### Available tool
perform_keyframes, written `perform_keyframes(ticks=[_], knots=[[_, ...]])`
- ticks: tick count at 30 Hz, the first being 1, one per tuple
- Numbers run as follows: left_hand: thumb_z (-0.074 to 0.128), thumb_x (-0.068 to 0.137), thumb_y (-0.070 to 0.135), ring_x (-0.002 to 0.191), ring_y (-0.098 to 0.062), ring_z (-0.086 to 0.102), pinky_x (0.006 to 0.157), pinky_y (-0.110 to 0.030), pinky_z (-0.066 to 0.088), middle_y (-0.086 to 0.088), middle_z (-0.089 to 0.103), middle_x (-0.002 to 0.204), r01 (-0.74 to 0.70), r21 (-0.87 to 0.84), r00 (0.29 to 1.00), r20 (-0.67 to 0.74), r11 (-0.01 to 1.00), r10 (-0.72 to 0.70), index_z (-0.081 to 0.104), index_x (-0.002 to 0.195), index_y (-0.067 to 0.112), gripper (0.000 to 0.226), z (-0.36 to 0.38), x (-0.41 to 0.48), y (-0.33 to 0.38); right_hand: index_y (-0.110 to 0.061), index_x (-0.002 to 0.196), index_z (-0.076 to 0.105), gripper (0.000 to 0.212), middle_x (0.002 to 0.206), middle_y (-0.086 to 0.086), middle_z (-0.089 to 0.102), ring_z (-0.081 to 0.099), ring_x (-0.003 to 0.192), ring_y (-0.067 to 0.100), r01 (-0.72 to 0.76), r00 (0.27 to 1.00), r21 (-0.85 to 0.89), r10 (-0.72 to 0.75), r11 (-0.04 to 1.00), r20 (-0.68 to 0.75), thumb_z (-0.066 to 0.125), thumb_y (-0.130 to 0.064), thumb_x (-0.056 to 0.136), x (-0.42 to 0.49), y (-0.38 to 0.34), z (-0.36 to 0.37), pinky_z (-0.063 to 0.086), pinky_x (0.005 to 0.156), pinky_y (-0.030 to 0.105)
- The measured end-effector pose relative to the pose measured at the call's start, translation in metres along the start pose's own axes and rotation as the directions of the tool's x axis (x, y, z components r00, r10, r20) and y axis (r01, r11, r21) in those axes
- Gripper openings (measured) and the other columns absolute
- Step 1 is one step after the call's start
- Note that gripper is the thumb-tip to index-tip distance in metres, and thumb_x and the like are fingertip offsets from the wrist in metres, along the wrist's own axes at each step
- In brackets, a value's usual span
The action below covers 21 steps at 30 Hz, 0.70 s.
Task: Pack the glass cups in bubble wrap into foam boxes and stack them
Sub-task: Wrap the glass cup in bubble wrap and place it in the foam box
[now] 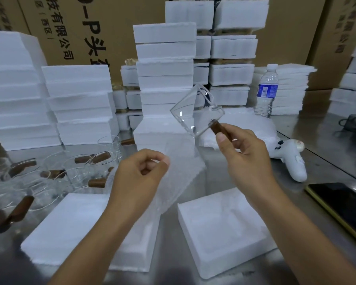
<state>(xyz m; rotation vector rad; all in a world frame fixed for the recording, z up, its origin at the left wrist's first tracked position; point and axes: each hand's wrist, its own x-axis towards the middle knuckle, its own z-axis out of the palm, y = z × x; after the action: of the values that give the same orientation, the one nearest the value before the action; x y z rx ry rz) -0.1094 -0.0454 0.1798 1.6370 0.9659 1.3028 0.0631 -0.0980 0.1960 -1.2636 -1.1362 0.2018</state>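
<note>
The right hand point(243, 153) is raised above the tabletop point(296, 128), with the forearm coming in from the lower right. Its thumb and fingers are closed on the brown wooden handle point(217, 126) of a clear glass cup point(195, 114), and the cup is held in the air, tilted, with its mouth turned up and away. The glass is thin and transparent, with a small spout at the rim.

The left hand point(140, 171) is lifted at the centre, the forearm coming from the bottom edge. The thumb and forefinger are pinched together on the upper edge of a sheet of bubble wrap point(179, 182), which hangs down from the fingers. The sheet is translucent, soft and dotted with small bubbles.

Under the hands two open foam boxes lie on the tabletop: the left foam half point(70, 223) and the right foam half point(224, 227). Both are white, square and grainy, with a shallow moulded hollow inside. The tabletop is of dull grey metal.

At the left more glass cups with wooden handles point(56, 173) lie together in a loose group. Behind them stand stacks of closed foam boxes point(164, 68), white with rough edges, and cardboard cartons point(70, 27) with printed characters. At the right there are a plastic water bottle point(267, 89), a white controller point(290, 155) and a dark phone point(341, 204)
</note>
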Motion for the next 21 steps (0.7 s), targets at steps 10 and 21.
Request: perform_keyframes(ticks=[10, 21], knots=[[0.07, 0.083, 0.015, 0.067, 0.002, 0.061, 0.063, -0.006, 0.045, 0.014, 0.067, 0.067, -0.07, -0.19, 0.992, -0.119, 0.979, 0.048, 0.067, 0.076, 0.025, 0.013, -0.004, -0.003, 0.006, -0.023, 0.114, 0.063, 0.023, 0.098, -0.008, 0.039, 0.051, 0.083, 0.002, 0.15, 0.988, -0.493, -0.145, 0.857, 0.048, 0.055, -0.021, 0.093, -0.006, 0.005, -0.002, 0.039, 0.068, 0.009], [0.07, 0.08, 0.028, 0.078, 0.005, 0.05, 0.072, -0.004, 0.035, 0.011, 0.057, 0.083, -0.514, 0.185, 0.856, 0.039, 0.838, 0.516, 0.063, 0.082, 0.04, 0.014, -0.001, -0.013, 0.019, -0.036, 0.083, 0.067, 0.017, 0.074, -0.009, 0.039, 0.035, 0.084, 0.014, 0.276, 0.915, -0.506, -0.061, 0.817, 0.4, 0.052, -0.03, 0.088, -0.014, -0.004, -0.002, 0.025, 0.068, 0.022]])
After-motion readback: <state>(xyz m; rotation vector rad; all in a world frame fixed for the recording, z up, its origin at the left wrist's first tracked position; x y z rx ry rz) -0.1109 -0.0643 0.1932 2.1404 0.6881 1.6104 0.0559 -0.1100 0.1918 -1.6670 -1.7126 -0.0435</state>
